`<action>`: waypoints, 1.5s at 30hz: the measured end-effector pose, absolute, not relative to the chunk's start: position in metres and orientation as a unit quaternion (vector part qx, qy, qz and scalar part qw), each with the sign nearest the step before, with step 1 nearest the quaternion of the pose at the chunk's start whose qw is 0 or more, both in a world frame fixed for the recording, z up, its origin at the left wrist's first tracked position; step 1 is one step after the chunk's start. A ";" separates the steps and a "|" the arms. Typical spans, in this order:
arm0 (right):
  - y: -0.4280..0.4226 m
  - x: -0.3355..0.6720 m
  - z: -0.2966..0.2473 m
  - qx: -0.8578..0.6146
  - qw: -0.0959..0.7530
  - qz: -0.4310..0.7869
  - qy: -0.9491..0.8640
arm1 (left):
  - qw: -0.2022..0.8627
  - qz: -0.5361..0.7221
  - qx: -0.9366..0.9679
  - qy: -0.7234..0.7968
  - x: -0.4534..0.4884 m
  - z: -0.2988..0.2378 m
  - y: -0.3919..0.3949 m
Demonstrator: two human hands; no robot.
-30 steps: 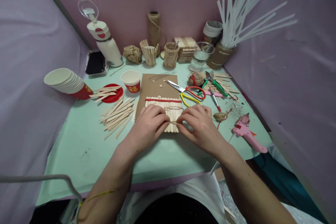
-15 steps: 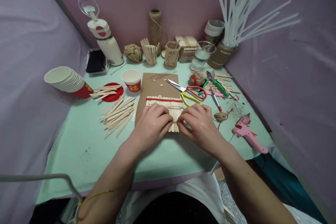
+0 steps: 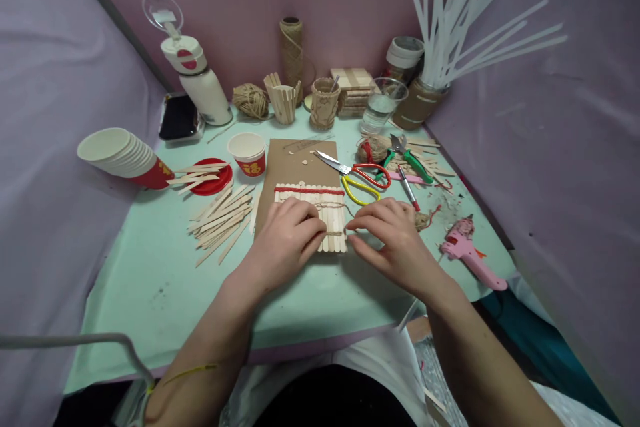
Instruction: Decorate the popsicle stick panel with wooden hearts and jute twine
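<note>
A panel of craft sticks (image 3: 337,220) set side by side lies on a brown cardboard sheet (image 3: 287,163). Red cord (image 3: 310,191) runs across its top, and a strand of brown twine lies below that. My left hand (image 3: 287,237) rests over the panel's left part, thumb and forefinger pinched on a lower piece of twine (image 3: 334,233). At the panel's right edge is my right hand (image 3: 393,240), its thumb and forefinger apart with nothing visible between them. Scissors (image 3: 345,170) with red and yellow handles lie open just above the panel.
Loose craft sticks (image 3: 223,220), a red plate (image 3: 217,180) and paper cups (image 3: 249,153) stand left. To the right are green-handled pliers (image 3: 413,163), a marker (image 3: 409,188) and a pink glue gun (image 3: 473,257). A water cup (image 3: 380,110) and twine spool (image 3: 291,53) stand behind.
My right hand has moved right, away from my left, and its thumb and forefinger have parted from the twine. My left hand stays nearly in place on the panel.
</note>
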State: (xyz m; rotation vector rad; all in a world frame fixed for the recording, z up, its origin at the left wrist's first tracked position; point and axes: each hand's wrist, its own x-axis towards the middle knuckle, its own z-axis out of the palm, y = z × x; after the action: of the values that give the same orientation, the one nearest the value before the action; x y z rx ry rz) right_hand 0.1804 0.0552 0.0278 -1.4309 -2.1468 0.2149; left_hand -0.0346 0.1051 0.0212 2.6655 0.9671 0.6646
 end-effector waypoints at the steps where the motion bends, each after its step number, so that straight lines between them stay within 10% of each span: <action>1: 0.056 0.179 0.027 -0.530 0.270 0.078 -0.800 | 0.116 0.227 0.909 0.330 -0.035 0.022 0.105; 45: 0.054 0.160 0.027 -0.503 0.285 0.043 -0.815 | 0.144 0.350 0.837 0.397 -0.052 0.019 0.114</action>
State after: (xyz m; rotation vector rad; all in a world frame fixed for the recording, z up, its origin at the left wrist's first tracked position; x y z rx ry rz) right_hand 0.1597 0.0545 0.0275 -1.3453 -2.1800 0.1154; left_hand -0.0519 0.1145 0.0189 2.4113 1.1431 1.0077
